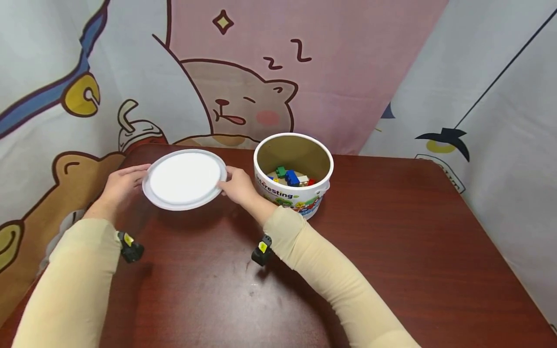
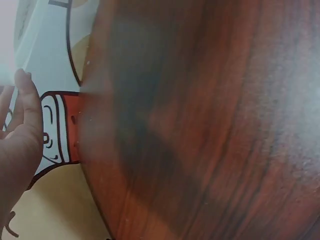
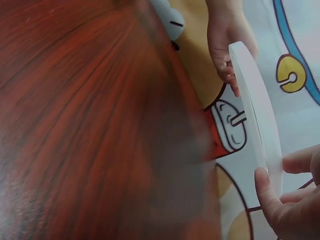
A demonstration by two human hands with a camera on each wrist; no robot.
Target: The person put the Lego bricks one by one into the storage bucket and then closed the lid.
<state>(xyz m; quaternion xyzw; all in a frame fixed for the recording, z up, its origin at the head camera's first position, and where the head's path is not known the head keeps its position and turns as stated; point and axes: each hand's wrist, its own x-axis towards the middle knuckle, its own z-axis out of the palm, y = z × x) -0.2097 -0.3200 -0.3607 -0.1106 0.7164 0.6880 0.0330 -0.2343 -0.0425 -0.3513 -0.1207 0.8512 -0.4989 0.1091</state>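
A white round lid is held up over the left part of the table, its flat face towards the head camera. At its right rim my right hand pinches it between thumb and fingers; the right wrist view shows the lid edge-on. My left hand is at the opposite rim, fingers extended and touching the edge. In the left wrist view, the left hand's fingers are fairly straight beside the lid. Just right of my right hand stands a white bucket with no cover on it.
Several coloured building blocks lie inside the bucket. The brown wooden table reaches far to the right. Behind it and on both sides hang cloths printed with cartoon figures. Each wrist carries a small black camera.
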